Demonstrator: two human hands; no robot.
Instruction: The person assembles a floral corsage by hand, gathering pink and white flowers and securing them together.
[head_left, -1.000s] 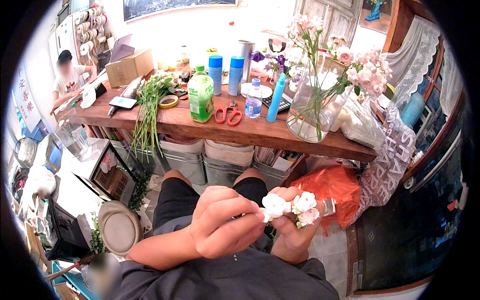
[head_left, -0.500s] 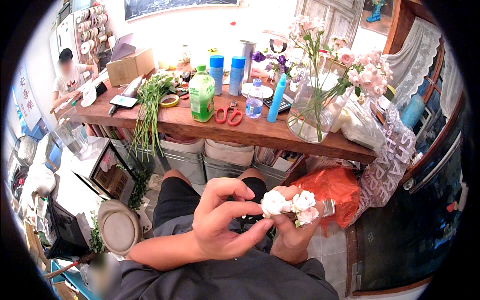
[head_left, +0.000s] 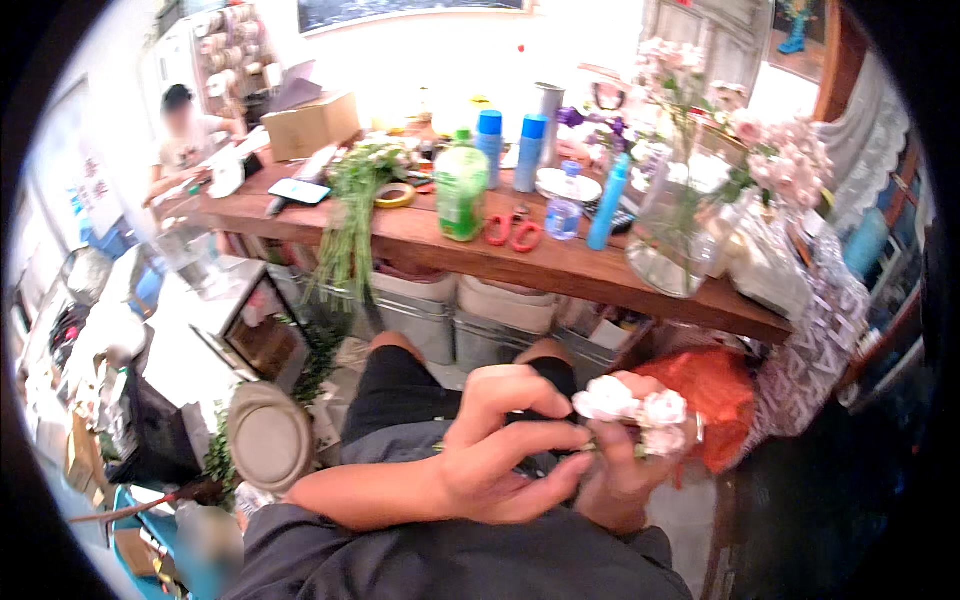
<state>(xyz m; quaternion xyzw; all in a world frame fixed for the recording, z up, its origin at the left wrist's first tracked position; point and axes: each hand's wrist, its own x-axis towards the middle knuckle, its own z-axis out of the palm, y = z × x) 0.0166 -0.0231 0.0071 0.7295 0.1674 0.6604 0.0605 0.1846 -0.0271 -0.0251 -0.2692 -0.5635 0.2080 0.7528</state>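
The right hand [head_left: 618, 480] is closed around the stems of a small bunch of white flowers [head_left: 635, 412]. The blooms stick up at 12 o'clock from that fist, just above the fingers. The left hand [head_left: 500, 455] sits at 9 o'clock from the flowers. Its thumb and fingers pinch in at the base of the bunch, touching it, but what they press on is too small to tell. Both hands are over the person's lap, above black shorts [head_left: 400, 385].

At 3 o'clock from the flowers lies an orange bag [head_left: 715, 400]. At 12 o'clock, well apart, is a long wooden table [head_left: 560, 270]. On it stand a green bottle [head_left: 461, 190], red scissors [head_left: 513, 230], two blue cans [head_left: 510, 150] and a glass vase [head_left: 675, 235] with pink flowers. At 10 o'clock, far off, another person [head_left: 185, 135] sits at the table end.
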